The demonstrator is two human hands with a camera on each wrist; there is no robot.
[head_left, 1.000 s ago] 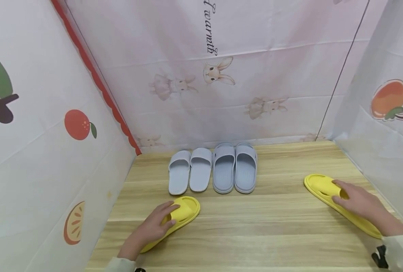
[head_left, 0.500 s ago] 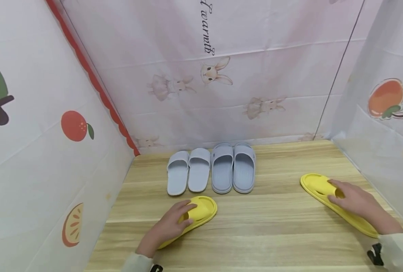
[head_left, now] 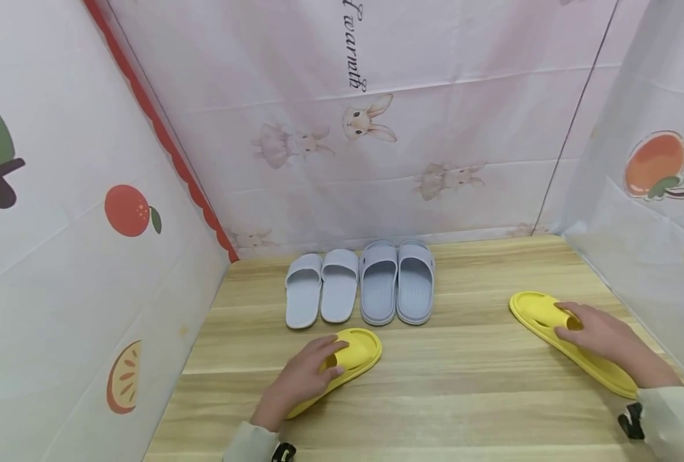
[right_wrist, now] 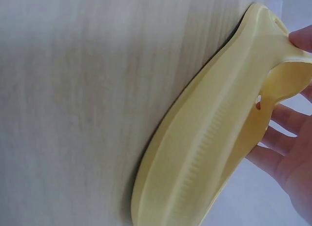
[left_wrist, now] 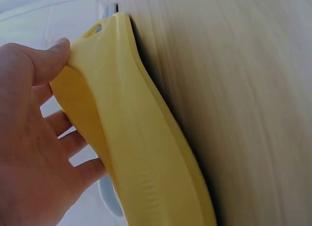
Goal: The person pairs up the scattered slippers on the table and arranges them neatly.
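Observation:
My left hand [head_left: 304, 378] grips a yellow slipper [head_left: 362, 348] at its upper strap, in front of the row of pale slippers. The toe points up and to the right. In the left wrist view, the thumb lies on top of that slipper [left_wrist: 141, 128] and the other fingers are at its far side. Over on the right, my right hand [head_left: 602, 333] holds the matching yellow slipper [head_left: 541, 311] by its strap, toe turned up and to the left. Seen from the right wrist, this slipper [right_wrist: 204, 133] lies close along the wooden surface, its heel cut off by the frame.
A white pair of slippers [head_left: 303, 298] stands side by side near the back wall. Right beside it is a grey-blue pair [head_left: 415, 292]. Printed cloth walls [head_left: 157, 289] enclose the wooden floor [head_left: 463, 398] at the left, back and right.
The left hand has slid its yellow slipper to the right and slightly forward, below the white pair. The right hand and its slipper have stayed nearly in place.

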